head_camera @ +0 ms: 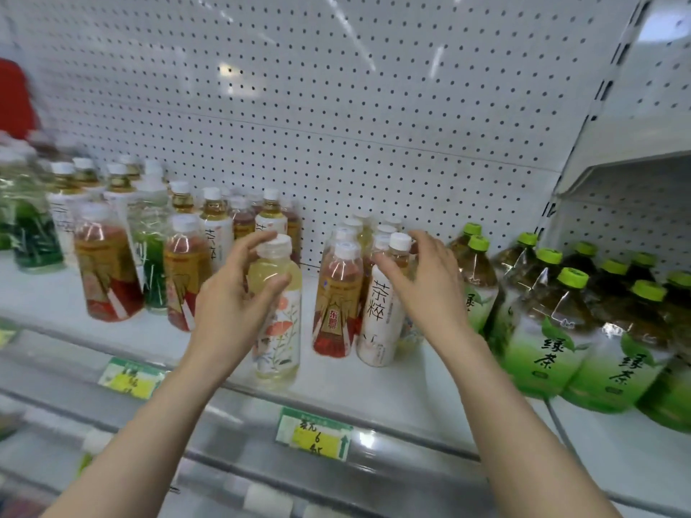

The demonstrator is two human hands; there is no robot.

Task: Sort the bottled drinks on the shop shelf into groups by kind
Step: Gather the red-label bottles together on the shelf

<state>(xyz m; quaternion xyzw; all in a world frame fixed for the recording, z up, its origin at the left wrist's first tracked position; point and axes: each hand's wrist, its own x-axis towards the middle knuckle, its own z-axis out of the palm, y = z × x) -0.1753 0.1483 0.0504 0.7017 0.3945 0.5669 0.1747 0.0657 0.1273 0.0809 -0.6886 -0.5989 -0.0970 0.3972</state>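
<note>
- White pegboard wall [336, 106] backs a white shelf [407, 390].
- Left hand [232, 293] grips the floral bottle [278, 330] at the shelf front, between two clusters.
- Right hand [422, 286] is spread and loosely curved, holding nothing, just beside the white-label bottle [381, 319].
- Green-capped tea bottles [546, 330] crowd the right and red-gold bottles [108, 271] the left.
</note>
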